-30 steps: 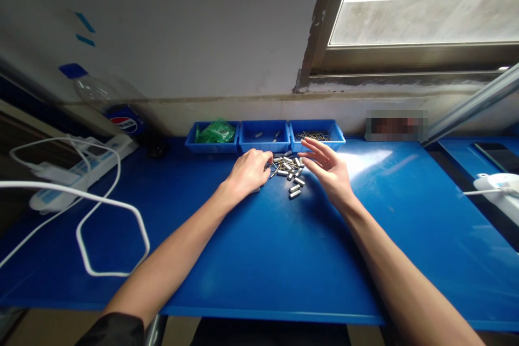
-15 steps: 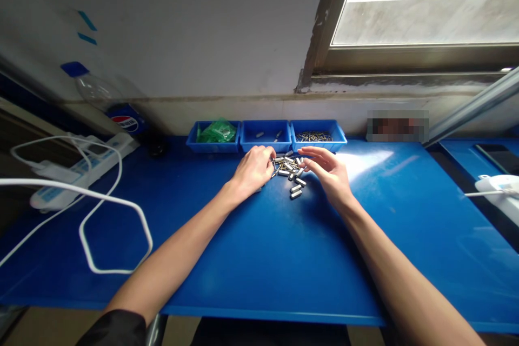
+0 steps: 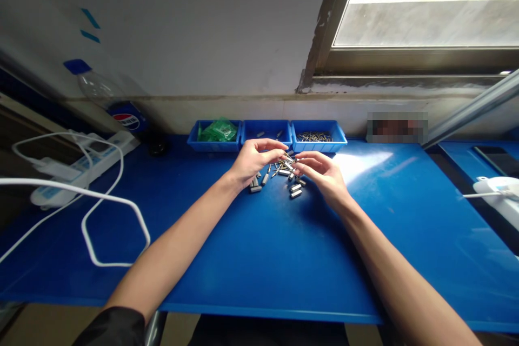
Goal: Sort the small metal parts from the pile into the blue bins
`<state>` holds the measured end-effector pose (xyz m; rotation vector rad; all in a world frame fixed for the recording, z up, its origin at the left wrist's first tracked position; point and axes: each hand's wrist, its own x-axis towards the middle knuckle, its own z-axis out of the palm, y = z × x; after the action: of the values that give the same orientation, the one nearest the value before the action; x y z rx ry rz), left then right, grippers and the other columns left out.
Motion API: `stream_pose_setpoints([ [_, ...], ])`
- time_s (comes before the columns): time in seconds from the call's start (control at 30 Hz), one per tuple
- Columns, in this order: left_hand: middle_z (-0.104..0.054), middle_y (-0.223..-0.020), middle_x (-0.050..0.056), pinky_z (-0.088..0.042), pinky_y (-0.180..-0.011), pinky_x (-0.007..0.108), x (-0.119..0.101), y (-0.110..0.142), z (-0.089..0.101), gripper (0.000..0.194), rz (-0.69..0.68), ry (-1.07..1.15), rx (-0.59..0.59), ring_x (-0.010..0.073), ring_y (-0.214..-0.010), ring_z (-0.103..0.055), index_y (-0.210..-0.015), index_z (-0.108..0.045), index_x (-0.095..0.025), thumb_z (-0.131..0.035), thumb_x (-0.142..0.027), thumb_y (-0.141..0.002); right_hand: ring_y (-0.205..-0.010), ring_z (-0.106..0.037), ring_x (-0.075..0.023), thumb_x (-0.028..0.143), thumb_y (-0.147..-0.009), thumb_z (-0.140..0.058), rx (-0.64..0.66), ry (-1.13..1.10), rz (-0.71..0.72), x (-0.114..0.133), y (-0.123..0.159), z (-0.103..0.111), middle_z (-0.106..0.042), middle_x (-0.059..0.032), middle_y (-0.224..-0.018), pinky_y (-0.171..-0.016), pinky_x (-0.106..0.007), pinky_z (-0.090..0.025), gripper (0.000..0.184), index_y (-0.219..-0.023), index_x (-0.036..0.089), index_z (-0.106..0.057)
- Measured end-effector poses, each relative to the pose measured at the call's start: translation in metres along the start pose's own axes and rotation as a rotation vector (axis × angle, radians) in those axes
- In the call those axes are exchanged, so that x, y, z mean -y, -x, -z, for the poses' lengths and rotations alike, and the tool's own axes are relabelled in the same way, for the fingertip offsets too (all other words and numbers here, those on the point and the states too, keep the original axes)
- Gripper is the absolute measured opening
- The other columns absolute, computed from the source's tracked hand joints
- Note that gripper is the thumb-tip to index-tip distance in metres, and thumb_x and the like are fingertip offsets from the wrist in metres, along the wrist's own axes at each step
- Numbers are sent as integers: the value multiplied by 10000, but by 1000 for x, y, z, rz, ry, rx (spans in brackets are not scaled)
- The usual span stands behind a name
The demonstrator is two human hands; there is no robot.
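A heap of small silver metal cylinders and thin pins (image 3: 292, 177) lies on the blue table (image 3: 263, 259) in front of three blue bins. My left hand (image 3: 252, 161) is raised just above the heap's left edge, fingers curled, thumb and forefinger pinched on a small part too tiny to name. My right hand (image 3: 322, 173) hovers at the heap's right side, fingertips pinched together and pointing toward the left hand's fingertips. The two hands nearly meet over the heap.
Three blue bins stand at the back: the left bin (image 3: 213, 137) with green bags, the middle bin (image 3: 266, 133) with a few parts, the right bin (image 3: 318, 136) with thin pins. A power strip (image 3: 77, 170), white cable (image 3: 101, 227) and a bottle (image 3: 117, 105) are at left.
My left hand lifted off the heap and pinched a small piece. My right hand went from spread fingers to a pinch and moved left toward it.
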<state>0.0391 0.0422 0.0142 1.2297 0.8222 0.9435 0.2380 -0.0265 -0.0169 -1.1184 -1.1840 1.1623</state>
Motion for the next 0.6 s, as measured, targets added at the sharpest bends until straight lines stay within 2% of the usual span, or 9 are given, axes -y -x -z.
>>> stream_pose_setpoints([
  [0.17, -787, -849, 74, -614, -832, 336, 1, 2, -3, 228, 28, 6, 51, 188, -815, -759, -884, -770, -119, -845, -218, -693, -841, -766, -229, 474, -754, -904, 15, -110, -26, -2, 0, -3, -808, -26, -935, -880, -434, -627, 367, -1004, 260, -740],
  [0.27, -789, -875, 81, -614, -828, 332, 0, 3, -4, 221, -1, -85, 71, 195, -831, -755, -881, -772, -118, -847, -224, -701, -844, -757, -225, 465, -745, -908, -7, -147, -33, -2, -1, -4, -802, -26, -912, -888, -423, -615, 334, -953, 252, -759],
  [0.4, -798, -921, 90, -616, -873, 342, 1, 3, -3, 201, -36, -213, 101, 215, -895, -763, -884, -776, -118, -838, -240, -736, -869, -760, -234, 459, -740, -902, -51, -174, -57, -4, -3, -3, -809, -36, -927, -924, -435, -605, 350, -993, 256, -771],
  [0.53, -800, -958, 96, -621, -868, 333, 3, 2, -3, 245, -91, -291, 135, 215, -907, -768, -968, -765, -119, -814, -245, -764, -799, -743, -209, 447, -778, -876, -59, -176, -59, -9, -5, -1, -800, -37, -874, -870, -400, -607, 278, -941, 237, -793],
  [0.6, -798, -977, 91, -620, -852, 323, 3, 2, -1, 236, -142, -400, 111, 211, -903, -765, -1000, -759, -133, -779, -237, -789, -779, -738, -202, 440, -806, -860, -61, -156, -46, -11, -5, 1, -796, -35, -856, -866, -397, -607, 243, -920, 234, -801],
])
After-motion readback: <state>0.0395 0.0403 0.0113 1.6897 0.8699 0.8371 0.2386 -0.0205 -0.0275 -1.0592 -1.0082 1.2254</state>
